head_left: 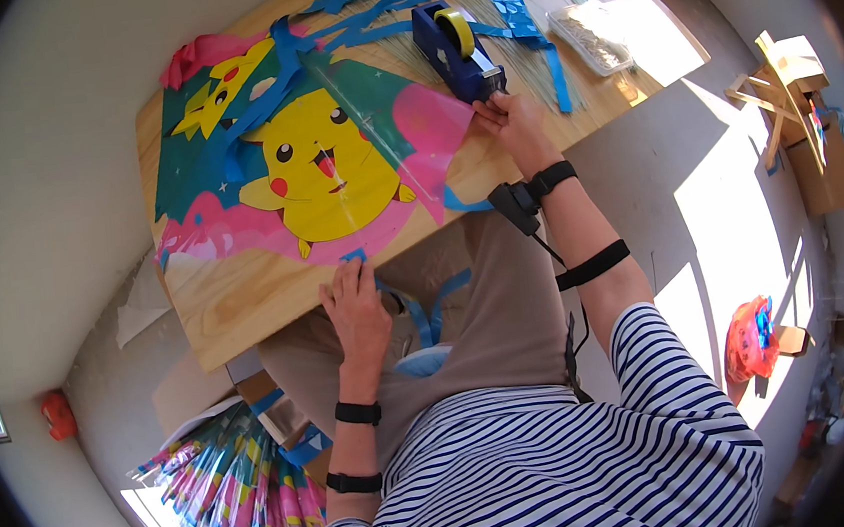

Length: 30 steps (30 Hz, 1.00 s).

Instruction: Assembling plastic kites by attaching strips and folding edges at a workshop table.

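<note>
A printed plastic kite sheet (412,154), teal and pink with a yellow cartoon animal, lies spread on the wooden table. At its near edge my left hand (358,314) has its fingertips closed on a small blue tab (353,255). My right hand (516,130) is at the cutting end of a dark blue tape dispenser (459,54), beside the sheet's pink right corner. Its thumb and fingers are pinched together; whatever is between them is too small to make out. A yellow-rimmed roll of tape (455,33) sits in the dispenser.
Blue plastic strips (520,4) and thin pale rods (515,70) lie across the table's far side, near a clear tray (591,38) of small white pieces. Bundled colourful kites (236,491) lie on the floor at left. A red bag (750,340) stands at right.
</note>
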Tool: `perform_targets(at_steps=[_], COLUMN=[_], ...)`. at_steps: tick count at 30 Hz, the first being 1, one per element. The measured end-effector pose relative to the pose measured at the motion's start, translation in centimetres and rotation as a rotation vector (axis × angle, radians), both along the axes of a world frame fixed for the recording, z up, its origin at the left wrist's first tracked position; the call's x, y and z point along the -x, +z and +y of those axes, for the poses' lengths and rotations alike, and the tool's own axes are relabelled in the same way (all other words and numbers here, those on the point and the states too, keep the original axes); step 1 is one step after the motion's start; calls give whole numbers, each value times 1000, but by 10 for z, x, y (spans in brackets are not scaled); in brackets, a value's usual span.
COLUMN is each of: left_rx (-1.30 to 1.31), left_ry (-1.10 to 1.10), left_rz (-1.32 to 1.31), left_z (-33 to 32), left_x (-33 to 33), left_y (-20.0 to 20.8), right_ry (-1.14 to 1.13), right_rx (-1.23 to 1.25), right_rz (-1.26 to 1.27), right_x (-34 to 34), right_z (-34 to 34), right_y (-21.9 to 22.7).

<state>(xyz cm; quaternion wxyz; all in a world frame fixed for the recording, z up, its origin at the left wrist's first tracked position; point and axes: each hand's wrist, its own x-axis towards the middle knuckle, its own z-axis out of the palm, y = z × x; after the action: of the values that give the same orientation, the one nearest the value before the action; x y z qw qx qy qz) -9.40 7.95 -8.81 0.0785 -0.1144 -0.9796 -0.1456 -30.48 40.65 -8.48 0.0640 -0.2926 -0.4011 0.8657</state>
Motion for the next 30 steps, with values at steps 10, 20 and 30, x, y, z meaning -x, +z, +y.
perform_targets(at_steps=[10, 20, 30], left_rx=[-19, 33, -33], left_ry=[4, 86, 140], left_rz=[30, 66, 97], left_z=[3, 4, 5], left_x=[1, -6, -7], left_y=[5, 0, -6], right_ry=[75, 1076, 1345], right_rx=[-488, -1333, -1903], right_rz=[16, 697, 950], right_x=[-5, -43, -49], right_z=[30, -147, -230], right_y=[-8, 82, 31])
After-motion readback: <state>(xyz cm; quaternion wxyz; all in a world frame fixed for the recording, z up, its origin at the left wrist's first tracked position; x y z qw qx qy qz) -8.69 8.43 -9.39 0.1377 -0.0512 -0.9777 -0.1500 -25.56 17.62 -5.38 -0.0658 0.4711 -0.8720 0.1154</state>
